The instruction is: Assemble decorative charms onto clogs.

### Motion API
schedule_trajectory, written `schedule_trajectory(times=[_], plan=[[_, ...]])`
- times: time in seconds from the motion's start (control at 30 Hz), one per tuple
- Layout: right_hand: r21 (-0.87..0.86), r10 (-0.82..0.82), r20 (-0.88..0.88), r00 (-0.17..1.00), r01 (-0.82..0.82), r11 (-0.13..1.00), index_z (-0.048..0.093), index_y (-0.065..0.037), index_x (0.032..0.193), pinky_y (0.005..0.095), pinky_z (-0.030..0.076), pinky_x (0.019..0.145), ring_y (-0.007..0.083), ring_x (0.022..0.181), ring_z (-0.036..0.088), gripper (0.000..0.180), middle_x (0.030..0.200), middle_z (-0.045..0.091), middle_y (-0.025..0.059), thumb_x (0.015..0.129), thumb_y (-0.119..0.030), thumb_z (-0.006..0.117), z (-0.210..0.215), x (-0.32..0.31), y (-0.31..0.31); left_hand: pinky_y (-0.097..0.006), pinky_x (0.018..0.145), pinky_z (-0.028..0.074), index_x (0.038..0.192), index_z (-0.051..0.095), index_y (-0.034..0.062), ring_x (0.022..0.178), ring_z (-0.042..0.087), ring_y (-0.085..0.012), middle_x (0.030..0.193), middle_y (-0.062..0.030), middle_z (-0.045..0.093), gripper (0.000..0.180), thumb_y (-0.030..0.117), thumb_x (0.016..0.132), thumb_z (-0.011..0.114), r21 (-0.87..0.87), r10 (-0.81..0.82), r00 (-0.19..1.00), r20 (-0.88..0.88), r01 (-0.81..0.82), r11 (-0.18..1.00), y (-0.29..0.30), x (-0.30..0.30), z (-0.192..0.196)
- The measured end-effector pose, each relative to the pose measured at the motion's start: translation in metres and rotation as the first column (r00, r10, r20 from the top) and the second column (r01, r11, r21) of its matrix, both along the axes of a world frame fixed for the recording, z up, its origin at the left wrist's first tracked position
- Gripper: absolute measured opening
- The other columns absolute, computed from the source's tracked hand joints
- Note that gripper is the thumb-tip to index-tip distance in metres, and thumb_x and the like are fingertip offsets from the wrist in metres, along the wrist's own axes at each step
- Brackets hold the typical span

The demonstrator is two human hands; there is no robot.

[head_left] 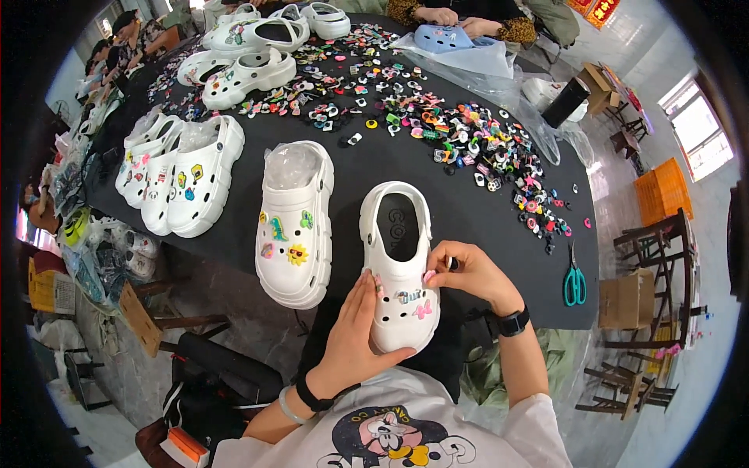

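Observation:
A white clog [402, 269] stands in front of me at the table's near edge, heel pointing away. My left hand [351, 339] grips its left side, fingers along the upper and thumb near the toe. Pinched in my right hand [472, 269] is a small pink shoe charm [429, 276], held against the right side of the clog's upper. Several charms sit in its holes, among them a pink bow-like charm [423, 310] and a silvery one [408, 296]. To the left lies another white clog [292, 234], decorated with a sun and a green dinosaur.
Loose colourful charms [476, 144] are scattered across the black table [499, 296]. More white clogs [207, 175] stand at the left and far side. Teal scissors [575, 285] lie at the right edge. Across the table, another person's hands hold a blue clog [443, 39] beside plastic bags.

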State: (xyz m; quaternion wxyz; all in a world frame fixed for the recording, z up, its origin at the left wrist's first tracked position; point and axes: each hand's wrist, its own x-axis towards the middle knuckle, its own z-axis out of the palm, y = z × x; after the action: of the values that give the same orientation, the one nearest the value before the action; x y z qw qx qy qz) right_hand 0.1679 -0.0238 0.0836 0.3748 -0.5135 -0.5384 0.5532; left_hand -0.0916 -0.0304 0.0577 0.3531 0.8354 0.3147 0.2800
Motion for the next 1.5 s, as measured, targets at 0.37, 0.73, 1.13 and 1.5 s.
schedule_trajectory(times=[0.37,0.73,1.13,1.5], plan=[[0.153,0.150,0.080,0.985,-0.161,0.975,0.074,-0.008,0.083,0.0233,0.037,0.060,0.0061,0.067,0.049,0.009,0.078,0.059,-0.0042,0.076,-0.008,0.080,0.002,0.002,0.017,-0.050,0.110,0.032,0.146,0.023,-0.0077,0.135,0.035,-0.0482,0.146,-0.0344,0.030,0.109,0.044,0.070,0.082,0.017,-0.007,1.000,0.002,0.007,1.000,0.001,-0.002,0.002],[0.092,-0.150,0.592,0.792,0.118,0.989,0.045,-0.007,0.087,0.0292,0.040,0.057,0.0129,0.062,0.046,0.055,0.068,0.044,0.0012,0.059,-0.019,0.091,0.015,-0.024,0.024,-0.049,0.110,0.031,0.147,0.020,-0.0069,0.135,0.035,-0.0461,0.147,-0.0323,0.030,0.113,0.039,0.067,0.085,0.010,0.006,0.999,0.033,-0.007,1.000,0.003,0.002,-0.001],[-0.006,-0.279,-0.051,0.959,0.279,0.960,0.074,-0.005,0.082,0.0208,0.037,0.065,0.0027,0.071,0.050,0.005,0.080,0.067,-0.0022,0.079,-0.007,0.078,-0.012,-0.013,-0.014,-0.047,0.112,0.029,0.148,0.017,-0.0054,0.137,0.033,-0.0419,0.149,-0.0298,0.028,0.115,0.037,0.066,0.085,-0.007,0.015,1.000,0.008,-0.015,1.000,-0.001,0.000,0.001],[0.083,-0.135,0.403,0.905,0.111,0.990,0.047,-0.008,0.079,0.0254,0.032,0.053,0.0075,0.061,0.036,0.048,0.066,0.042,-0.0031,0.065,-0.025,0.090,0.000,-0.003,0.016,-0.045,0.112,0.031,0.143,0.025,-0.0113,0.138,0.031,-0.0451,0.147,-0.0325,0.030,0.107,0.043,0.070,0.081,0.001,0.021,1.000,-0.016,-0.021,1.000,-0.001,-0.001,-0.001]])
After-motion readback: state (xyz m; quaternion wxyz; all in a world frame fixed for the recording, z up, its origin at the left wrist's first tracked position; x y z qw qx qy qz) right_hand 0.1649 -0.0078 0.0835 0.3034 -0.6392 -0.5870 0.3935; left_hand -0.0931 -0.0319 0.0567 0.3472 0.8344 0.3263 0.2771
